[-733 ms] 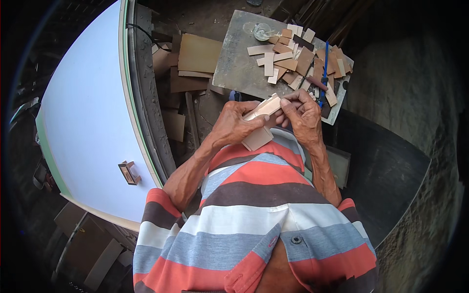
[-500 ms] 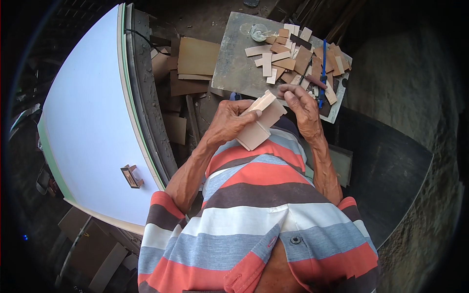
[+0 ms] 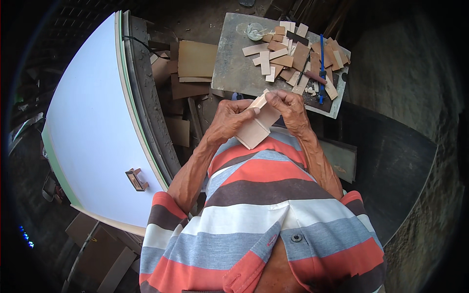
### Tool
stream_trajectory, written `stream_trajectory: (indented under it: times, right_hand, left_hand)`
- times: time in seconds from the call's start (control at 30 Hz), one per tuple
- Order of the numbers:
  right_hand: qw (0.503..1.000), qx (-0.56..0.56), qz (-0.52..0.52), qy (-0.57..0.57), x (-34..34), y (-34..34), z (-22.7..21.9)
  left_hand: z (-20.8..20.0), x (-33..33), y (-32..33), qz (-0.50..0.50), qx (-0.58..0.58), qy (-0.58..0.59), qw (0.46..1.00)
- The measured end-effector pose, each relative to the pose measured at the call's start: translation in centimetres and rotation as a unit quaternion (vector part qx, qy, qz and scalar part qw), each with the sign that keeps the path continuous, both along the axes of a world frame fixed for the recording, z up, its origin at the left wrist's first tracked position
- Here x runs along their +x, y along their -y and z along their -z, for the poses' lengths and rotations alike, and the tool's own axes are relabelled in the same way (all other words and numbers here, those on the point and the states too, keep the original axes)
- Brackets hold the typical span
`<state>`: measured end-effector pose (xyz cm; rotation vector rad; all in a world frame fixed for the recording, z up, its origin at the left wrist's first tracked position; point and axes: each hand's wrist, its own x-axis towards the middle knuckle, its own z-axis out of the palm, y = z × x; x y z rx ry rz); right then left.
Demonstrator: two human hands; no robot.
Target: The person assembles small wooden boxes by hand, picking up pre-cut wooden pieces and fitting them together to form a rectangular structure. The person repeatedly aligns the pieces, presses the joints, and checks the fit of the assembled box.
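Observation:
In front of my belly I hold a small pale wooden piece (image 3: 255,131), built of thin flat boards joined at angles, with a narrow strip along its upper edge. My left hand (image 3: 228,119) is closed on its left side, the thumb lying across the top. At the upper right corner, my right hand (image 3: 290,110) pinches the edge between thumb and bent fingers. Its fingertips partly cover that corner, so I cannot make out whether a smaller bit sits under them.
Ahead stands a small worktable (image 3: 229,63) bearing several thin wooden strips (image 3: 281,61), a blue bar-like tool (image 3: 322,68), a brown-handled tool (image 3: 315,77) and a clear cup (image 3: 254,31). A large white panel (image 3: 93,122) at left carries a small wooden assembly (image 3: 137,179). Boards (image 3: 195,58) lie beyond.
My right hand has come in from beside the wooden piece and now grips its upper right corner. The left hand keeps its hold, nearly in place.

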<state>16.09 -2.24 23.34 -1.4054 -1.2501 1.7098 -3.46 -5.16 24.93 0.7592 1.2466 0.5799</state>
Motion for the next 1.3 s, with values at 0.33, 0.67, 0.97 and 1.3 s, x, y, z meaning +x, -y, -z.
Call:
stream_trajectory:
  times: [0.33,0.67,0.97,1.3]
  right_hand:
    - [0.997,-0.059,-0.052,-0.006,1.0,-1.1,0.2]
    - [0.997,0.038,-0.069,-0.003,2.9,-1.5,-0.7]
    - [0.984,0.148,-0.085,0.047,1.8,-1.7,-2.1]
    - [0.997,0.071,0.002,-0.034,0.8,-0.6,-2.3]
  left_hand:
    - [1.0,-0.5,-0.6,0.027,0.000,0.042,0.999]
    - [1.9,-1.0,-0.7,0.013,0.001,0.014,1.000]
    - [0.6,-0.5,-0.5,-0.006,0.010,0.004,1.000]
    - [-1.5,0.2,-0.2,0.027,0.110,-0.043,0.993]
